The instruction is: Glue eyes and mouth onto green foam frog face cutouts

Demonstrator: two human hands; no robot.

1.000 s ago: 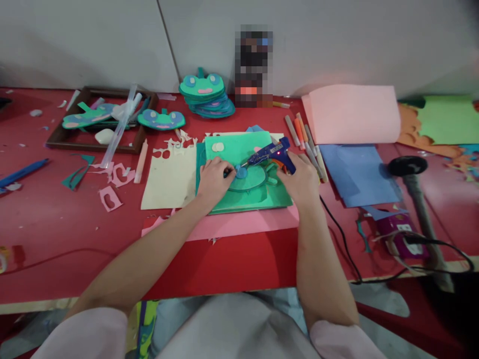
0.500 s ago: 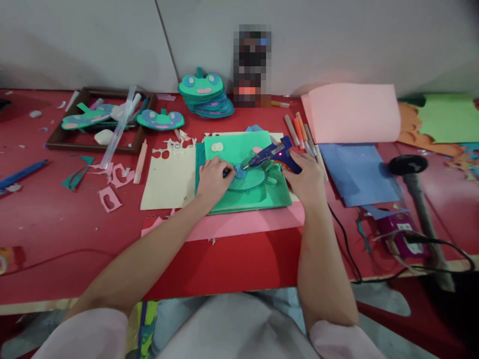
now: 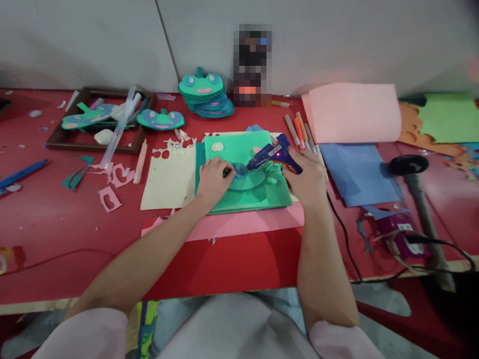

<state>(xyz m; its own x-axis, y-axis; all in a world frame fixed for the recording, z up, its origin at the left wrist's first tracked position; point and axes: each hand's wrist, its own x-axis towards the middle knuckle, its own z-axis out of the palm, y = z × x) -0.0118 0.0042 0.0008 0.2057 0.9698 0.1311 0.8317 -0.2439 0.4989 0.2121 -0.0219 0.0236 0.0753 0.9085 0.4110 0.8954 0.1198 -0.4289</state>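
Observation:
My right hand (image 3: 307, 178) is wrapped round a blue hot glue gun (image 3: 270, 152) with a small red light lit. Its nozzle points left and down onto a small blue foam piece (image 3: 239, 170). With closed fingers, my left hand (image 3: 216, 180) pinches the left edge of that piece; a small dark thing shows between the fingers, too hidden to name. Beneath lies a green frog-face cutout (image 3: 251, 181), resting on green foam sheets (image 3: 239, 142). Two cream discs (image 3: 217, 147) and a pink oval (image 3: 257, 149) lie on the top sheet.
A stack of frog faces (image 3: 204, 92) stands at the back, left of a blurred patch. To the left is a brown frame (image 3: 95, 146) with pens inside. Markers (image 3: 297, 130), pink sheets (image 3: 354, 113), a blue sheet (image 3: 361, 174) and a mallet (image 3: 421, 199) lie right, by the black cord (image 3: 342, 229).
The glue gun has tipped slightly, and its nozzle now sits lower, against the blue foam piece. My left hand stays in place.

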